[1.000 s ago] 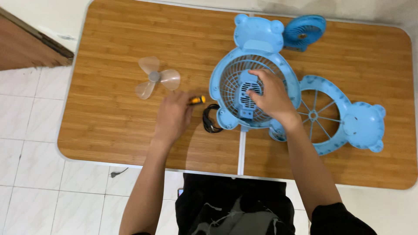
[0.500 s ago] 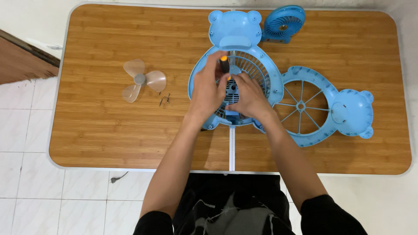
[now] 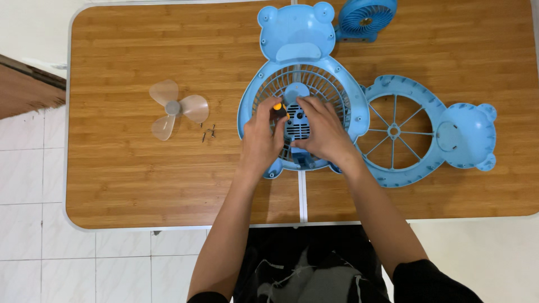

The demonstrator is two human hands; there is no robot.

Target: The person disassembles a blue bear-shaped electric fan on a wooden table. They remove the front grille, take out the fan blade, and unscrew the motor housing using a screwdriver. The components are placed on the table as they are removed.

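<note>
A wooden folding table [image 3: 129, 185] with a pale rim fills most of the view, standing on white floor tiles [image 3: 33, 179]. On its far middle lies a blue bear-shaped fan housing [image 3: 300, 56], grille side up, its round rear grille [image 3: 328, 90] ringed by the blue frame and its bear head pointing away from the person. Just to the right, touching or nearly touching it, lies the matching front grille [image 3: 418, 132] with thin spokes and its own bear head at the far right. A small blue handheld fan [image 3: 365, 17] sits at the table's far edge, beside the housing's head.

Both hands meet over the middle of the housing's grille, on the blue motor cover [image 3: 297, 120]. The right hand [image 3: 323, 134] lies on the cover's right side, fingers bent and pressed down on it. The left hand [image 3: 261, 140] is curled around a screwdriver with an orange-and-black handle [image 3: 279, 109], its tip aimed at the cover; the tip itself is hidden.

Well to the left lies a clear three-blade propeller [image 3: 174, 109], and just beside it a few small screws [image 3: 209, 133] lie loose on the wood.
</note>
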